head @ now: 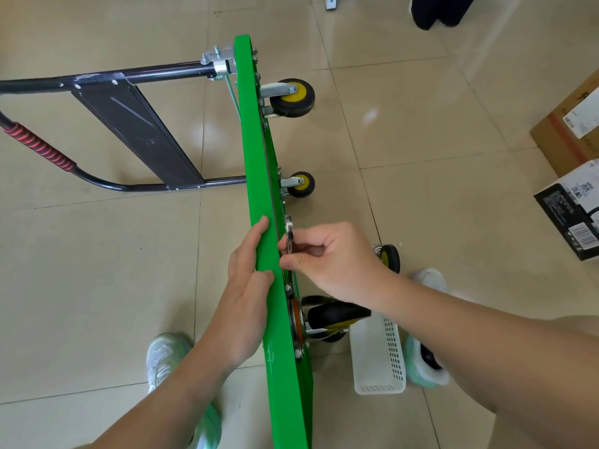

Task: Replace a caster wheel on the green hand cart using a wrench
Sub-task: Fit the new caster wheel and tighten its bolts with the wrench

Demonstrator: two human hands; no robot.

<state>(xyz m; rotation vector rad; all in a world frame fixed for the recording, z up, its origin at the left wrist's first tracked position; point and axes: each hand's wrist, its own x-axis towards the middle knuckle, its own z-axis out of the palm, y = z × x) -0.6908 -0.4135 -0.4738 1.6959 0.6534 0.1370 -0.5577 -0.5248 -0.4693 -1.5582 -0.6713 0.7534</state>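
Green hand cart (259,176) stands on edge, centre frame, top to bottom. Left hand (246,286) lies flat, fingers straight, bracing the deck. Right hand (334,257) pinches the wrench (288,231) against the underside, mid-frame. Loose caster wheel (390,258) on the floor, right of it. Likely working a mount bolt; loosening or tightening unclear. Next: seat the wrench squarely, keep the deck braced.

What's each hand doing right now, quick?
Left hand: open, fingers flat against the green cart deck.
Right hand: pinching the wrench.
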